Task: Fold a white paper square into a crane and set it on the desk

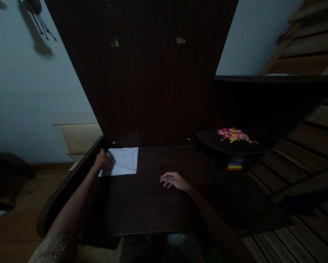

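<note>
A white sheet (122, 161), paper or thin cloth with faint creases, lies on the left part of the dark wooden desk (153, 208). My left hand (103, 159) is at the sheet's left edge, its fingers closed on that side; shadow hides the fingertips. To the right of the sheet, my right hand (175, 180) hangs over the desk top with nothing in it. Its fingers are loosely bent and a little apart.
Small pink, red and yellow pieces (233, 134) lie heaped on a rounded shelf (221, 145) at right. Beneath it sits a packet with yellow and red stripes (235, 167). A raised side board (68, 190) borders the desk's left; a tall dark panel (150, 80) stands behind.
</note>
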Available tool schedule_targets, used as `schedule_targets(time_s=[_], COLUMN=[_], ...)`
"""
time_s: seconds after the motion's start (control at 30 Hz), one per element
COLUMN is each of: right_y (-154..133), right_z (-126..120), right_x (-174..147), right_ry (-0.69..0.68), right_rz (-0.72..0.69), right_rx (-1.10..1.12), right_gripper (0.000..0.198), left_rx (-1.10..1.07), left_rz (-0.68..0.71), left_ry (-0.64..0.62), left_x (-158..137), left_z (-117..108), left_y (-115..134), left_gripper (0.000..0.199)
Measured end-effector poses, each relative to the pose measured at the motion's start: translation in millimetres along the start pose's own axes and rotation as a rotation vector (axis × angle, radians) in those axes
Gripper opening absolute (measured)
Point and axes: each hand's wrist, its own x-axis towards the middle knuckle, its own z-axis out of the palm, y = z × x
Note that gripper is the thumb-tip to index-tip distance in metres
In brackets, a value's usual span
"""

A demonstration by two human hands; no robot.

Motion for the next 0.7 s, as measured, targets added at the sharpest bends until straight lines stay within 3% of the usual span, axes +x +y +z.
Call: schedule_targets(time_s=[0.13, 0.27, 0.43, 0.7], right_y=[-1.0, -3.1, -1.4, -0.5], right_z=[0.1, 1.2, 2.8, 2.3], right_x=[-0.6, -1.3, -1.2, -1.2], right_ry=[-0.002, 0.012, 0.025, 0.033], right_rz=[-0.015, -0.017, -0.025, -0.018], right_rx=[-0.028, -0.04, -0.03, -0.043], right_gripper=[0.042, 0.041, 0.04, 0.04], left_rx=[0.091, 0.156, 0.34, 0.386], left_rz=[0.165, 0.247, 0.174, 0.199], left_ry=[-0.017, -0.101, -0.216, -0.237], left_x=[-18.0, -39.9, -50.7, -52.7], left_z=[19.5, 49.3, 74.3, 77.1], left_y=[16.5, 35.6, 50.0, 46.6], left_gripper=[0.048, 0.062, 0.095, 0.102])
